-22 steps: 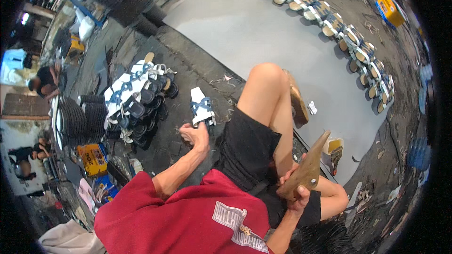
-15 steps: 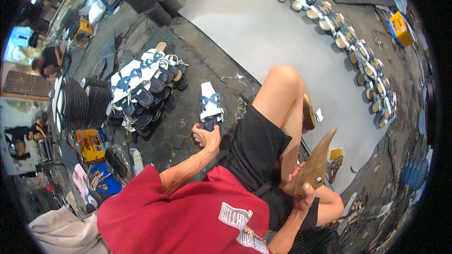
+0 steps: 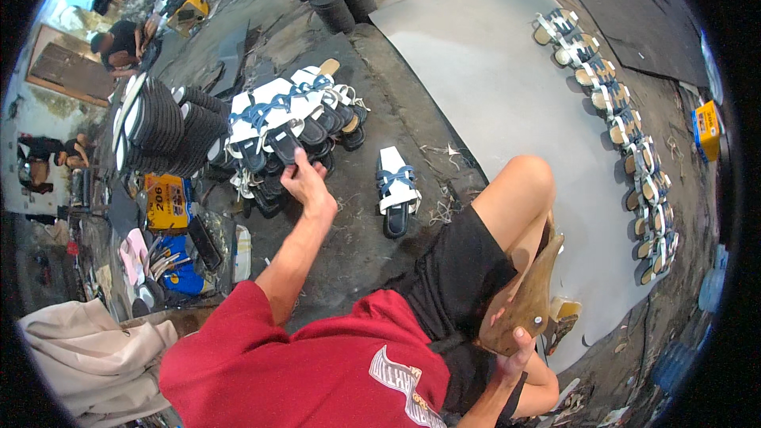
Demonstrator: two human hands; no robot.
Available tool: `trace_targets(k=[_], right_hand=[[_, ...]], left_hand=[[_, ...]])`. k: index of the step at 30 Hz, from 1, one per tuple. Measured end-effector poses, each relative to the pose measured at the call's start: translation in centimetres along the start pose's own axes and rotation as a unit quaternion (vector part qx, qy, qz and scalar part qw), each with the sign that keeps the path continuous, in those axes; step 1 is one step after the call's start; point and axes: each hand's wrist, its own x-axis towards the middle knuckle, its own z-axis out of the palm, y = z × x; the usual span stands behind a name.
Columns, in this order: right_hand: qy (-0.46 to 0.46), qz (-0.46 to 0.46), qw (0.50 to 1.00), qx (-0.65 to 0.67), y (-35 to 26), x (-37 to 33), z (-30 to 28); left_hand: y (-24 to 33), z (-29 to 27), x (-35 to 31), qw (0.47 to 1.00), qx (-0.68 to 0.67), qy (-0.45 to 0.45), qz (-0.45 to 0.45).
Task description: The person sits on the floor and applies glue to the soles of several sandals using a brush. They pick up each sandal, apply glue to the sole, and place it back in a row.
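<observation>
Away from the lone sandal point(image 3: 398, 190), the left hand point(image 3: 307, 185) had moved to piled sandals point(image 3: 277, 115), finger grip impossible to tell; the right hand point(image 3: 514, 355) clasped a brown, horn-shaped piece point(image 3: 529, 301).

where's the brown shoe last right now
The brown shoe last is at the head view's lower right, in the right hand, beside the black shorts.

Soft light, fisheye-bent edges, black corners
</observation>
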Motion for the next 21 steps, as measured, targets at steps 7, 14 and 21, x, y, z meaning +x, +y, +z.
trace_targets(k=[7, 14, 21], right_hand=[[-0.035, -0.049, 0.997, -0.054, -2.6, 0.8, 3.9], [-0.090, -0.194, 0.922, -0.323, -7.1, -1.1, 8.9], [0.115, -0.254, 0.947, -0.161, -9.5, -1.7, 8.8]], left_hand=[[3.5, -0.3, -2.3, 0.980, -0.132, -0.144, -0.038], [4.3, 4.1, -21.6, 0.879, -0.074, -0.468, -0.045], [1.8, 0.7, -31.6, 0.710, 0.032, -0.701, 0.063]])
